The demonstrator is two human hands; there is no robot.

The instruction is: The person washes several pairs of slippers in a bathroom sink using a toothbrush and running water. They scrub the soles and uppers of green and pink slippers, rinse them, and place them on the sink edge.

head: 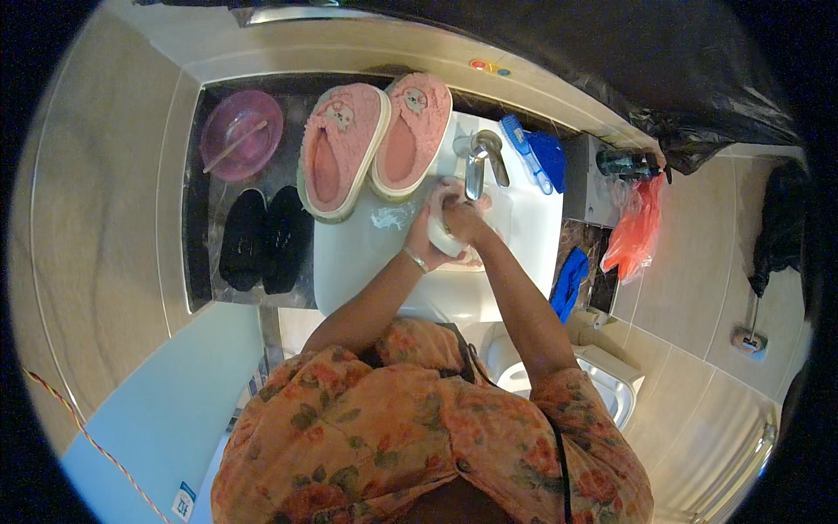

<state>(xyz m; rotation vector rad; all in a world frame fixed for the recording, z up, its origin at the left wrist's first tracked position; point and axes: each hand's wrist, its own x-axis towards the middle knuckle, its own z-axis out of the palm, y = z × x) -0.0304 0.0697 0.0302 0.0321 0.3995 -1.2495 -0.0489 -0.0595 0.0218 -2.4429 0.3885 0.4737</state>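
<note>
Under the chrome faucet point(478, 164), a pale slipper point(449, 243) with a thick white sole is held over the white sink point(353, 275). My left hand point(422, 241), with a bracelet at the wrist, grips it from the left side. My right hand point(462, 220) presses into the slipper from above, and its fingers are hidden. Below the hands, part of another pinkish thing point(473, 261) shows in the basin. A pair of fluffy pink slippers, one left point(324, 167) and one right point(400, 167), rests on the sink's back left edge. White suds point(391, 216) lie near them.
On the dark counter point(298, 298) at left are a pink bowl point(222, 128) with a stick and black shoes point(265, 242). A blue brush point(526, 154) lies right of the faucet. A blue cloth point(569, 283) and red plastic bag point(634, 226) are farther right.
</note>
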